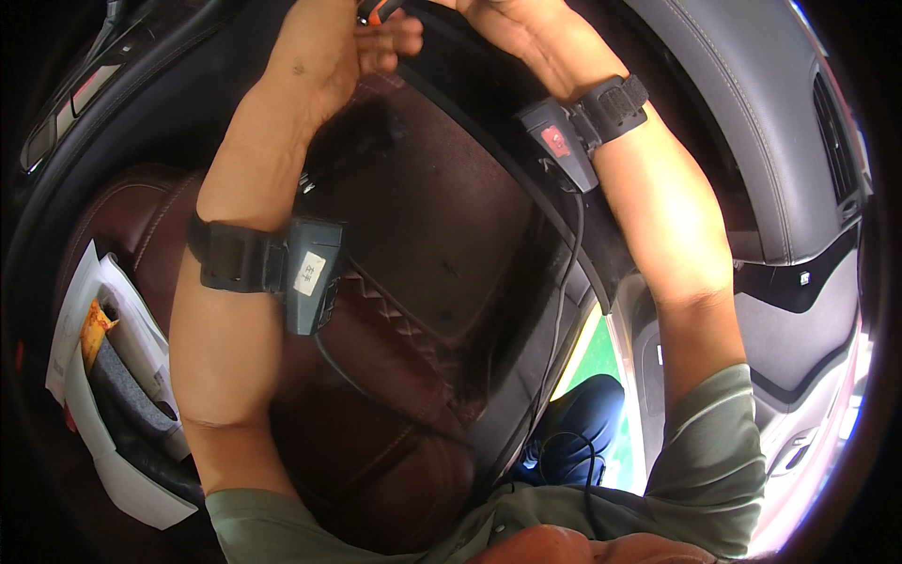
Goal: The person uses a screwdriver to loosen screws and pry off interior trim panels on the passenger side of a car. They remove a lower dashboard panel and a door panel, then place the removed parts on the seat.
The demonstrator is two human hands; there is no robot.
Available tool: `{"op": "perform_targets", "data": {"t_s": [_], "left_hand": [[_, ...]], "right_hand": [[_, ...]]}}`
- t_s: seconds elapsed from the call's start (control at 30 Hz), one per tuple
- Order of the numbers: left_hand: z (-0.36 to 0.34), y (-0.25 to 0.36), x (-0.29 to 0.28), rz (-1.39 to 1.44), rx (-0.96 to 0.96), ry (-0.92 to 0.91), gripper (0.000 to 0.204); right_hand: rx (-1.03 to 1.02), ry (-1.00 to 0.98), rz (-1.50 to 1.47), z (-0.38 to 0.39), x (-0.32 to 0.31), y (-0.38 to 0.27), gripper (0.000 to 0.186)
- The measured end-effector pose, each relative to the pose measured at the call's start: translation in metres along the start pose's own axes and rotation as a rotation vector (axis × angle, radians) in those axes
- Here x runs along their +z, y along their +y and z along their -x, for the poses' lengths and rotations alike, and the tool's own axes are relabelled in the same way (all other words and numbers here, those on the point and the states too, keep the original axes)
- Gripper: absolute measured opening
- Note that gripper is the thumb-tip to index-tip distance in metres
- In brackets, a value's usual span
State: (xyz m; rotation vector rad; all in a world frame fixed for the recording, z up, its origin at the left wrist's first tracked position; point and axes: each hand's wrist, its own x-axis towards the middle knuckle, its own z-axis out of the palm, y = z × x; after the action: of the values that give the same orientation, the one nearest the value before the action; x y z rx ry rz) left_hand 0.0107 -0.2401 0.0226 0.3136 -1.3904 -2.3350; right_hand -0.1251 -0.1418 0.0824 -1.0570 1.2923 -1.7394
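At the top edge my left hand (343,42) has its fingers curled beside a small black-and-orange tool (378,12). The hand appears to grip it. Only part of this tool shows, so its kind cannot be made out. My right hand (498,21) is close by on the right, cut off by the picture's upper edge. Its fingers are out of view, and what they hold or touch is hidden. Both arms reach forward over a car's interior. A dark box (315,273) is strapped to my left forearm, another box (561,146) near my right wrist, each with a cable.
Below my arms lies a brown leather seat (376,470) with pale stitching. A black dashboard (742,113) curves along the right. Papers and a grey roll fill a white folder (141,479) at left. Cables hang toward my dark-trousered leg (587,423) by the door opening.
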Motion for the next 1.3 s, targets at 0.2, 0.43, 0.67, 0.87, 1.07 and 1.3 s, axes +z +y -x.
{"op": "perform_targets", "data": {"t_s": [0.2,0.43,0.67,0.87,1.07,1.3], "left_hand": [[-0.006,-0.024,0.004,-0.23,0.455,0.218,0.012],[-0.002,0.0,-0.023,0.064,0.049,-0.229,0.02],[-0.016,-0.035,-0.001,-0.193,0.532,0.102,0.017],[0.005,-0.006,0.0,-0.147,0.08,-0.023,0.028],[0.011,-0.017,0.012,-0.209,0.41,0.155,0.014],[0.002,-0.006,-0.006,0.171,0.079,-0.104,0.034]], "right_hand": [[0.163,0.167,0.336,0.01,0.02,-0.009,0.018],[-0.019,0.044,0.062,-0.002,-0.002,-0.004,0.008],[0.136,0.042,0.345,0.001,0.01,-0.009,0.02],[0.006,0.06,0.078,-0.001,-0.003,-0.006,0.011],[0.164,0.271,0.412,0.004,0.011,-0.01,0.012],[-0.054,0.078,0.193,-0.002,-0.009,0.001,0.011]]}}
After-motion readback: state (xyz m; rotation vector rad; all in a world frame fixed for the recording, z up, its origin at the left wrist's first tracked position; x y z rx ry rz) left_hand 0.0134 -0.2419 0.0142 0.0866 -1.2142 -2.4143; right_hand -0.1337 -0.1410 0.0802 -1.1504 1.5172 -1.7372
